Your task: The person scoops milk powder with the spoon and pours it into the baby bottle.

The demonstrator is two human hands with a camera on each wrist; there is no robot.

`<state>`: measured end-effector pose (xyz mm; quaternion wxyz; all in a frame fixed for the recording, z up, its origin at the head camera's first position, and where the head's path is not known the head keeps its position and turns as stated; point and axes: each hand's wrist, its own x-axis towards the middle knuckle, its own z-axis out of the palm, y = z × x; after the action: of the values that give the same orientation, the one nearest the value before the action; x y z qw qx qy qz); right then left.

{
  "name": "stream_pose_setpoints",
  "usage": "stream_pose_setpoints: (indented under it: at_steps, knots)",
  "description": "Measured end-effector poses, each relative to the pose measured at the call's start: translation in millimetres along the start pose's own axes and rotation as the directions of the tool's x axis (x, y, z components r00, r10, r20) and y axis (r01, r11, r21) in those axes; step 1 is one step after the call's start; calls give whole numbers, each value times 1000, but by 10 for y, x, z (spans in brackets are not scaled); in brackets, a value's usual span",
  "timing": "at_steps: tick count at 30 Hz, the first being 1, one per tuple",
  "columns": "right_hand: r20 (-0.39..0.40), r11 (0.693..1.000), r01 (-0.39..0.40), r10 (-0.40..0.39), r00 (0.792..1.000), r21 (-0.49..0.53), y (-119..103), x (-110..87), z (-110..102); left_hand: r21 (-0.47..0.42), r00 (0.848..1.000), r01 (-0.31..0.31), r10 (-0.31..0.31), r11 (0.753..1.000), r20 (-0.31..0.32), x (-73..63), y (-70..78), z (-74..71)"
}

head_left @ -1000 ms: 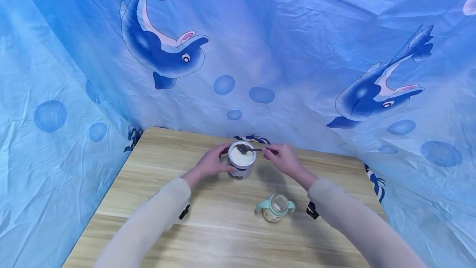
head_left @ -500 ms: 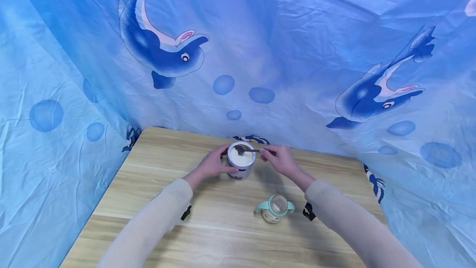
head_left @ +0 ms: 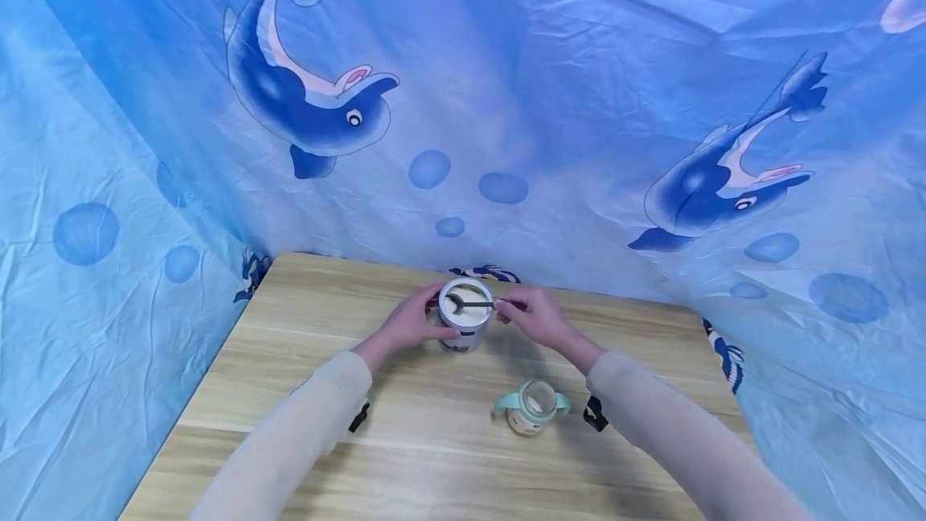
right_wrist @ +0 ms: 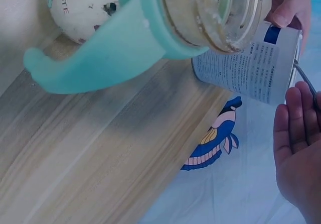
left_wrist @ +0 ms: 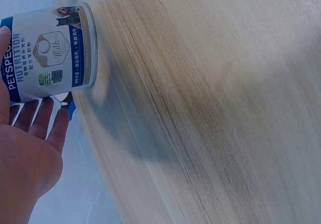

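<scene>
Near the table's back edge stands an opened can of milk powder [head_left: 465, 339], upright, with pale powder inside. My left hand [head_left: 407, 322] grips it from the left, thumb across the front; the left wrist view shows the can's printed label [left_wrist: 47, 58]. My right hand [head_left: 534, 317] pinches the handle of a dark spoon [head_left: 477, 305], whose bowl lies over the powder within the rim. How deep the bowl sits cannot be told. Nearer to me stands a lidless baby bottle [head_left: 526, 422] with two mint-green handles [right_wrist: 100, 58]; some white powder shows inside it.
Everything stands on a wood-grain table [head_left: 427, 441]. Behind it and at both sides hangs a blue sheet [head_left: 564, 239] printed with dolphins, close to the back edge. The bottle is between the two forearms, nearer the right sleeve [head_left: 651, 408].
My right hand has moved left towards the can, and the spoon's bowl has shifted left and nearer to me across the powder. The left hand keeps its grip; the bottle has stayed put.
</scene>
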<state>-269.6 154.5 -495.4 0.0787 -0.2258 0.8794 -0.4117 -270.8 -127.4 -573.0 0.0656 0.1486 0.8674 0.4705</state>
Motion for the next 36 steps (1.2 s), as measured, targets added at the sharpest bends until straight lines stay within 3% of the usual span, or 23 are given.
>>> stream_pose_setpoints:
  at_steps: [12,19,28,36]
  knots:
    - [93,1000,10,-9,996,-6,38,-100,-12,9,1000,2,-2,1000,9,0,-13,-8]
    - [145,990,-10,-11,989,143,153,-127,-39,12,1000,0,0,1000,14,14,-27,-9]
    - [223,916,-176,98,970,361,250,-155,-101,19,1000,-3,2,1000,23,11,-16,-11]
    - [254,812,-300,193,948,501,367,-179,-59,25,1000,-15,14,1000,21,9,-21,-17]
